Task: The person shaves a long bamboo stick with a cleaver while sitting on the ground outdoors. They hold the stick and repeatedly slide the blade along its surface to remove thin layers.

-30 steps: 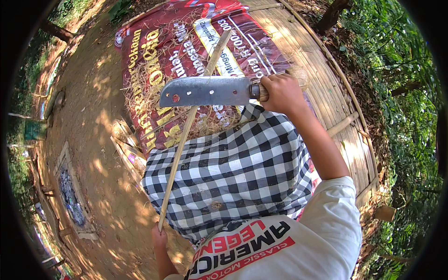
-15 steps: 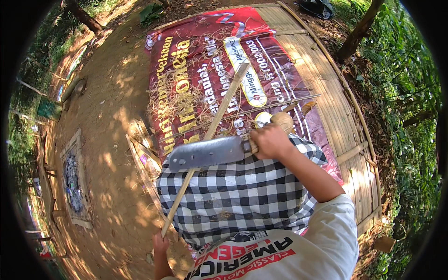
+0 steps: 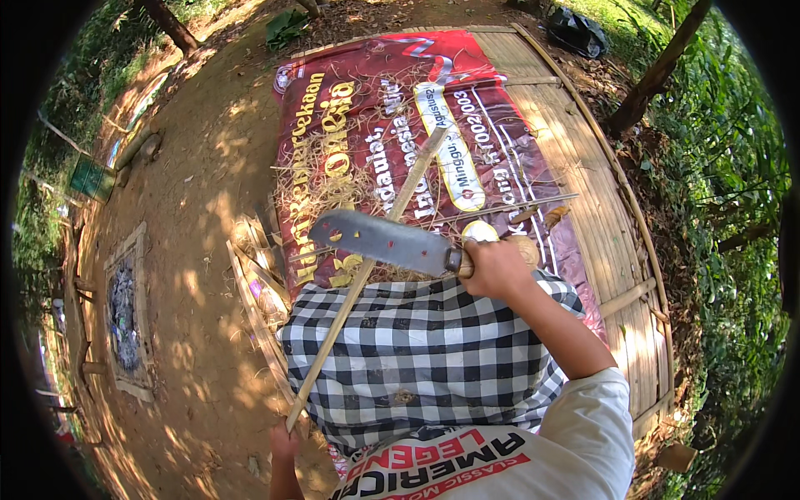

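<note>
Bamboo strip (image 3: 350, 302) is the main thing here, running at a slant from low on the left, up over a black and white checked cloth (image 3: 417, 358), with its far end above a dark red banner (image 3: 462, 52). Left hand (image 3: 284, 442) is down near the bottom edge, fingers closed around the near end of the strip. Right hand (image 3: 496, 268) is wrapped tight around the wooden handle of a big knife (image 3: 387, 242), a wide grey blade with a few small holes in it. The blade crosses over the strip around its middle, tip pointing left. Honestly can't tell if the edge is touching the wood or just above it.

Right behind the right hand there's a round tan thing (image 3: 527, 248), partly hidden, so no clue what it is. Thin stick (image 3: 533, 203) lies across the banner just past it, with a curled brown leaf (image 3: 555, 217) close by. Loads of curly shavings (image 3: 325, 179) are scattered on the banner, mostly toward the left. All of that sits on a bamboo platform (image 3: 575, 142), with more bamboo pieces (image 3: 260, 271) sticking out on the left side over the dirt.
</note>
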Available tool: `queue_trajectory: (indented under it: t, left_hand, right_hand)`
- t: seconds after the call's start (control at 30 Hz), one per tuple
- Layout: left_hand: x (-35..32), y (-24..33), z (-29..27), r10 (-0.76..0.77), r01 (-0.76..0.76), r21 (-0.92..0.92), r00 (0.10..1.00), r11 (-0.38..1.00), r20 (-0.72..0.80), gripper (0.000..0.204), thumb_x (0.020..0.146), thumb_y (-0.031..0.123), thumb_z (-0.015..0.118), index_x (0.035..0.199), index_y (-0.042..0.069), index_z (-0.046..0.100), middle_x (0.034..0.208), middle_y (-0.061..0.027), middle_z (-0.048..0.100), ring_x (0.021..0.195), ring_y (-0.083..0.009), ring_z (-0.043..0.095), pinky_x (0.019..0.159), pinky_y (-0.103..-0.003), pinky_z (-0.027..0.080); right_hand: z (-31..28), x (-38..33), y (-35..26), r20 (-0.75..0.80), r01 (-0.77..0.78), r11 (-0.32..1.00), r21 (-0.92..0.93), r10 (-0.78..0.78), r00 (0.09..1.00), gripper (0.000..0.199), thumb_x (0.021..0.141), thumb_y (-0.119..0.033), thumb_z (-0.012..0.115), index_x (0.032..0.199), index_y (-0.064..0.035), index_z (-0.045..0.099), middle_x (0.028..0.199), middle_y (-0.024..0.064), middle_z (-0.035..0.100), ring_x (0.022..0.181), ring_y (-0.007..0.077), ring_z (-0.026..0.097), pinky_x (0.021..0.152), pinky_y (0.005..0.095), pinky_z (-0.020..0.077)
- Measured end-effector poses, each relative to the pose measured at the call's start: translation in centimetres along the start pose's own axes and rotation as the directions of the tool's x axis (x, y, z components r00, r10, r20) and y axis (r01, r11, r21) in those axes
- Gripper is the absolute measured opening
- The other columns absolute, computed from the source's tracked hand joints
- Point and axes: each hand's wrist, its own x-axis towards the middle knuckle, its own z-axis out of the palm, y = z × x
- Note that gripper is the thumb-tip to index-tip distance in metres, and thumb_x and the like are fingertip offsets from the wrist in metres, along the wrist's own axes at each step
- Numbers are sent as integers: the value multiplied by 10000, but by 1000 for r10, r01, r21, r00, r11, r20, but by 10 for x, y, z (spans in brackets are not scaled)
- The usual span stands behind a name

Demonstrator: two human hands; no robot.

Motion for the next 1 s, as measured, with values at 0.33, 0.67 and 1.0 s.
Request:
queue_trajectory:
  t: [0.33, 0.67, 1.0]
  left_hand:
    - [-32, -57, 7, -115, 110, 144, 993, 983, 24, 218, 717, 84, 563, 919, 25, 621, 736, -264, 611, 732, -456, 610, 651, -506, 490]
    - [0, -5, 10, -11, 13, 40, 998, 999, -61, 165, 723, 108, 575, 856, 14, 598, 699, -262, 596, 698, -456, 600, 623, -514, 478]
    - [3, -3, 25, 47, -26, 103, 976, 994, -214, 217, 700, 171, 623, 848, 19, 576, 650, -228, 598, 627, -432, 601, 583, -500, 489]
  right_hand:
    - [-48, 63, 82, -332, -409, 910, 75, 409, 850, 276, 709, -255, 638, 809, 1, 662, 752, 236, 659, 726, 407, 650, 696, 492, 517]
    - [-49, -5, 33, -243, -245, 902, 356, 343, 907, 189, 654, -165, 670, 764, -13, 645, 584, 143, 598, 511, 288, 589, 532, 387, 467]
    - [11, -15, -57, 74, 187, 981, 58, -191, 979, 274, 630, -269, 688, 798, -57, 644, 635, 174, 629, 599, 362, 630, 598, 437, 525]
